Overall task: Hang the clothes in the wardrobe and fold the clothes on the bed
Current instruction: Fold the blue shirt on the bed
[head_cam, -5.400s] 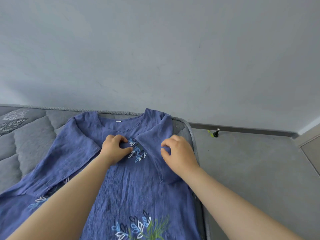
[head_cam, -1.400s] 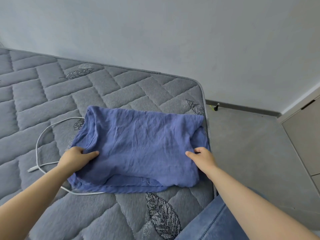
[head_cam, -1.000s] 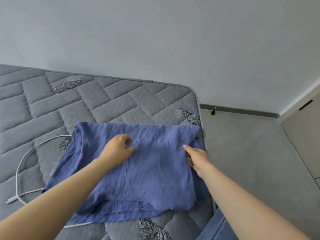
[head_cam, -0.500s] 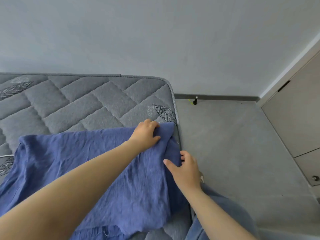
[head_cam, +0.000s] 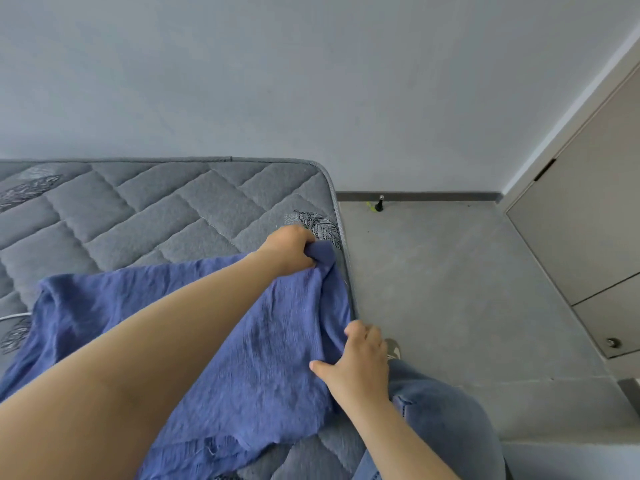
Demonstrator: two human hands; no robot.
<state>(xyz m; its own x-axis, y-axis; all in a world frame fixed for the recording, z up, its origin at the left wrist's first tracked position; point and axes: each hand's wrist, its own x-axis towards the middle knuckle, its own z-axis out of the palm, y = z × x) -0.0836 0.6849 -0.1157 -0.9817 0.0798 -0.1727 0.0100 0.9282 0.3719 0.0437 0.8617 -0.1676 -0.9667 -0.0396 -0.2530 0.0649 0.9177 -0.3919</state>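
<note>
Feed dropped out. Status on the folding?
Left hand grips far corner of blue garment. Right hand grips its right edge. White cable at its left side.

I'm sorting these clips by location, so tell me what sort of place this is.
Most likely a bedroom. A grey quilted mattress fills the left, a blue garment lies on it, and plain cabinet doors, probably a wardrobe, stand on the right.

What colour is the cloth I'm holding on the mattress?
The cloth is solid periwinkle blue, with no print showing; the head view shows it.
</note>
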